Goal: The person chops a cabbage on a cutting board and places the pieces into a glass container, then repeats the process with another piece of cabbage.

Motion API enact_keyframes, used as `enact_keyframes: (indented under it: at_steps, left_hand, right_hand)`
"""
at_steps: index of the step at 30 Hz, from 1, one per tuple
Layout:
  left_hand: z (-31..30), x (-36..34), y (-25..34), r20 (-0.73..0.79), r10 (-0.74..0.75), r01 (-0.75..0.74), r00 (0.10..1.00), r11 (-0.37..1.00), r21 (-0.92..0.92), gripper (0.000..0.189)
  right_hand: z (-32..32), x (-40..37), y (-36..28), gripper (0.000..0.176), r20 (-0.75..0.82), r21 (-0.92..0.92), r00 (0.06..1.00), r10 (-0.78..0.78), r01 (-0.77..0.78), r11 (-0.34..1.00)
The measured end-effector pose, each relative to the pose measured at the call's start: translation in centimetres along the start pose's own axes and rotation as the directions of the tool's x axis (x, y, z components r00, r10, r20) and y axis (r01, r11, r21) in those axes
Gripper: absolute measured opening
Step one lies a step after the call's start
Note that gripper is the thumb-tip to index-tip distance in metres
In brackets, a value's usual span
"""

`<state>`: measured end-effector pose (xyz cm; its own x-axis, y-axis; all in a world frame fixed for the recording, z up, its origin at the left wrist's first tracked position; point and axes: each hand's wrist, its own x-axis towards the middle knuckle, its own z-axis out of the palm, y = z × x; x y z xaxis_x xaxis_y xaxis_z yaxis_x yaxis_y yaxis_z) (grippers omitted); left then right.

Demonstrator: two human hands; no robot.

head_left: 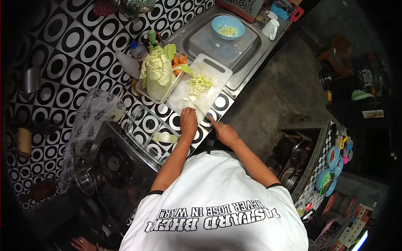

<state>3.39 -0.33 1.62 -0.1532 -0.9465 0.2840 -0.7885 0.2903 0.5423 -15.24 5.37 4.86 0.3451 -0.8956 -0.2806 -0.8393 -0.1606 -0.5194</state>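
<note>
My left hand [189, 122] rests with curled fingers at the near edge of the white cutting board [217, 79]; what is under its fingertips is hidden. Just to the right, my right hand [225, 133] is closed around the handle of a knife [201, 111], whose blade points up and left over the board. Chopped pale green cabbage [201, 85] lies in a loose heap on the board. Beside the board, a large cabbage [158, 75] and carrots [180, 60] sit in a white tray [164, 97].
A blue bowl [228, 27] of chopped cabbage stands over the sink [180, 37]. Bottles [127, 63] are behind the tray. At left are a glass tray [144, 144] with a cabbage leaf and a stove [113, 159]. Another person's hand [83, 244] shows at bottom left.
</note>
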Motion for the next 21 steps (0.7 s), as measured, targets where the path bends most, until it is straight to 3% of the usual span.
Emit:
enact_keyframes:
  at_steps: [9,21]
  left_hand:
    - [0.0,0.0,-0.3,-0.018,0.002,-0.003,1.0,0.998,-0.07,0.013]
    - [0.1,-1.4,0.4,-0.059,0.067,-0.066,0.996,0.998,0.019,0.025]
  right_hand:
    - [-1.3,-0.9,-1.8,0.067,-0.001,0.054,1.0,0.014,-0.013,0.998]
    - [0.3,-1.2,-2.2,0.064,-0.028,0.088,1.0,0.006,-0.003,0.996]
